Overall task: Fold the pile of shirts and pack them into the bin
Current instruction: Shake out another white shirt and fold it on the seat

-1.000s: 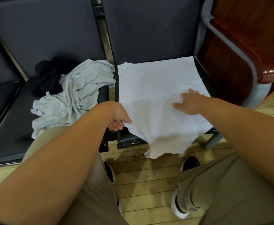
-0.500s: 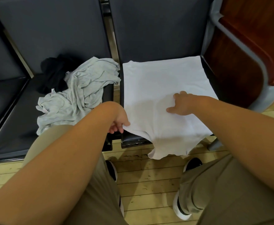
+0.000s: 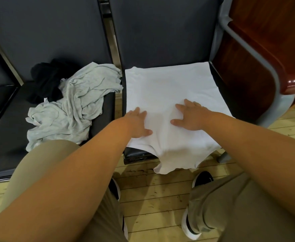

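Your white shirt lies spread on the right seat. Its long axis runs from the seat's back edge toward you, and the near end hangs over the front edge toward the floor. Both hands press flat on the near half, with each grip apart, fingers straight and holding nothing. Your left hand sits just inside the shirt's left edge, by the seat's front-left corner. Your right hand is nearer the middle, so the right edge is the longer reach. The hanging end lies behind both palms, on your side. I'd judge the fold starts from a side edge, left being closer. The grey shirt and black shirt wait on the left seat. No bin is in view.
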`<control>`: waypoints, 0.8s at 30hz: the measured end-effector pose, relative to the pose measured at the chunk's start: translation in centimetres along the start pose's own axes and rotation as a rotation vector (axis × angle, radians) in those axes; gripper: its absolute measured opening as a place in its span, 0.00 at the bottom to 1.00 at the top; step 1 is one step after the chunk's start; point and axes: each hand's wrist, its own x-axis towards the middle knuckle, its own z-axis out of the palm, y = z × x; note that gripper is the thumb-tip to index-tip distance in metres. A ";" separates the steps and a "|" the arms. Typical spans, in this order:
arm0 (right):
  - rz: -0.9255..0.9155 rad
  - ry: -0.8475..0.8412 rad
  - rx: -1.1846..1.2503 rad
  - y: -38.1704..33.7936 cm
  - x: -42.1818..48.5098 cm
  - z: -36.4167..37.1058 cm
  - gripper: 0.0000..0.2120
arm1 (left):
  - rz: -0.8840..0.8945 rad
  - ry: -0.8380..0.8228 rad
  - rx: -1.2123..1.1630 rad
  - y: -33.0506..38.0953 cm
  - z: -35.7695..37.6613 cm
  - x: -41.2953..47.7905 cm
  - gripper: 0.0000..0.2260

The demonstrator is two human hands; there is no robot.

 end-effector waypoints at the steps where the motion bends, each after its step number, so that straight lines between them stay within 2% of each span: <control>1: -0.003 0.001 -0.001 0.1 -0.1 0.0 0.44 | -0.005 0.014 0.005 -0.1 0.0 0.2 0.45; 5: 0.012 0.003 0.006 0.8 -1.7 -0.3 0.42 | -0.047 0.049 0.080 0.1 -0.2 -0.1 0.41; 8: 0.052 0.043 0.024 1.6 -4.0 -1.0 0.37 | -0.041 0.177 0.091 1.6 -0.5 -1.4 0.25; 9: 0.067 0.071 0.054 1.7 -4.7 -1.2 0.33 | -0.021 0.217 0.045 2.5 -0.7 -2.2 0.18; 10: 0.089 0.110 0.103 1.8 -5.7 -1.5 0.26 | 0.005 0.208 -0.018 3.4 -0.8 -2.9 0.16; 11: 0.127 0.146 0.190 1.9 -6.4 -1.6 0.19 | 0.018 0.138 -0.105 4.3 -0.6 -3.6 0.18; 13: 0.246 0.189 0.443 2.3 -7.8 -1.6 0.15 | 0.030 -0.142 -0.315 6.1 1.0 -5.3 0.21; 15: 0.396 0.184 0.819 2.9 -9.2 -1.1 0.12 | 0.009 -0.445 -0.374 7.4 3.9 -6.7 0.24; 16: 0.464 0.126 0.958 3.3 -10.0 -0.6 0.10 | -0.012 -0.560 -0.334 7.8 5.5 -7.3 0.26; 18: 0.540 -0.100 1.052 4.1 -11.8 0.9 0.09 | -0.047 -0.626 -0.174 8.5 8.9 -7.3 0.30; 21: 0.529 -0.408 0.965 5.8 -13.1 4.7 0.10 | -0.024 -0.523 0.052 7.9 13.3 -5.9 0.27; 24: 0.515 -0.445 0.879 7.0 -12.5 8.2 0.09 | -0.003 -0.318 0.073 5.5 16.4 -3.2 0.25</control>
